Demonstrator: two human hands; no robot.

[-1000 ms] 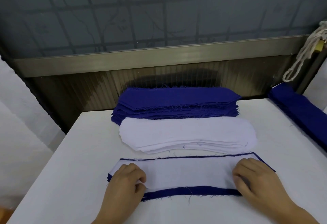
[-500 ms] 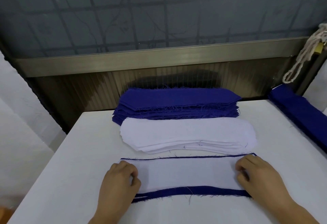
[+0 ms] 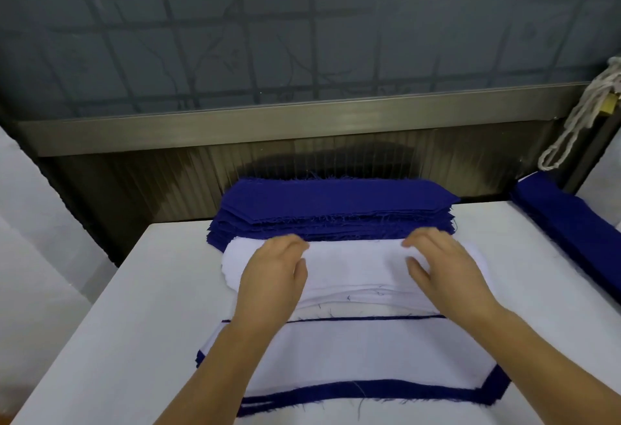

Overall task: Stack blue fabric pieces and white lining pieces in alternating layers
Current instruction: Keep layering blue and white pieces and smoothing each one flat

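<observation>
Head view: your left hand (image 3: 272, 277) and right hand (image 3: 443, 270), fingers relaxed and gripping nothing, reached across the white lining pile (image 3: 356, 266) toward the blue fabric pile (image 3: 336, 203), long axis left-to-right, just beyond both, mid-frame.

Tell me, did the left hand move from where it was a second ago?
Yes. The left hand went forward, away from the person, off the near layered stack and onto the white lining pile.

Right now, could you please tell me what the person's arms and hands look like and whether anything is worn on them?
The left hand and right hand are bare, with no gloves. No rings, watch or bracelet show. Both forearms are uncovered as far as the bottom edge of the picture, with no sleeves in view. The visible fingernails look short and unpainted.
</observation>
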